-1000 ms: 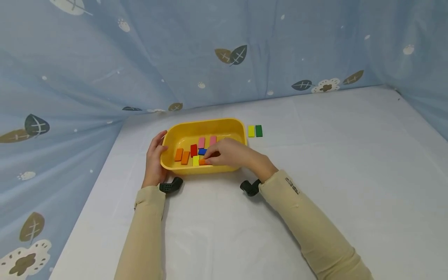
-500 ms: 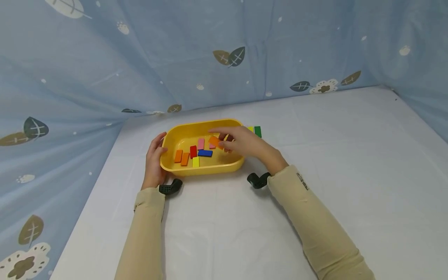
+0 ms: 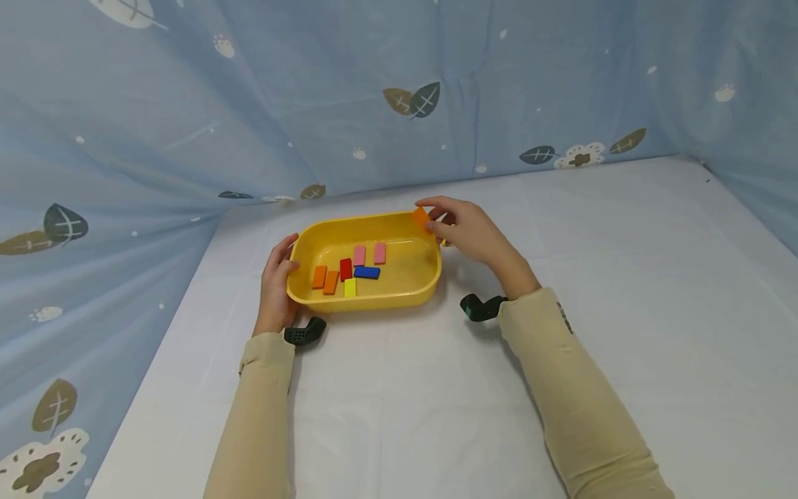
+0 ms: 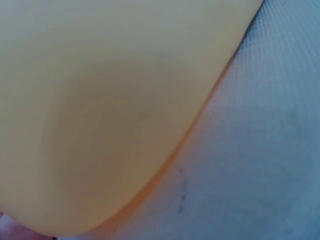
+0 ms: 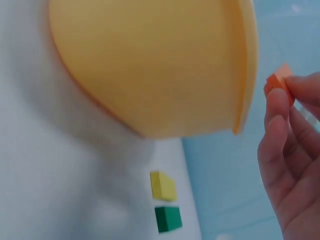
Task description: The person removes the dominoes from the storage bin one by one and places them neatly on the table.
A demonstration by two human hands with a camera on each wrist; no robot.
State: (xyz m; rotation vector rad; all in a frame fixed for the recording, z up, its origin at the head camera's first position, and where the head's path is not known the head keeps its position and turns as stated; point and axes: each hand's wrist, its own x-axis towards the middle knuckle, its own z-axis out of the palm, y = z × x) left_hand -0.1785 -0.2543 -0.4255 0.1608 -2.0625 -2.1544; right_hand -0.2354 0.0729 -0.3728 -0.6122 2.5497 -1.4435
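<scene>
My right hand (image 3: 476, 232) pinches an orange block (image 3: 422, 220) over the right back corner of the yellow tray (image 3: 399, 301). In the right wrist view, thumb and fingers of the hand (image 5: 295, 155) hold the orange block (image 5: 281, 82) beside the tray wall (image 5: 165, 65). My left hand (image 3: 274, 287) grips the tray's left end, thumb over the rim. Inside lie two orange blocks (image 3: 319, 277), a red one (image 3: 346, 269), a blue one (image 3: 367, 273), a yellow one (image 3: 350, 287) and two pink ones (image 3: 379, 253). The tray wall (image 4: 115, 115) fills much of the left wrist view.
Outside the tray, a yellow block (image 5: 163, 186) and a green block (image 5: 168, 219) stand side by side on the white table (image 5: 40, 165). In the head view the right hand mostly covers them. A patterned blue curtain (image 3: 349, 97) hangs behind the table.
My right hand has lifted the orange block from the front of the tray and carried it back and right to the tray's corner. The left hand and the tray have stayed in place.
</scene>
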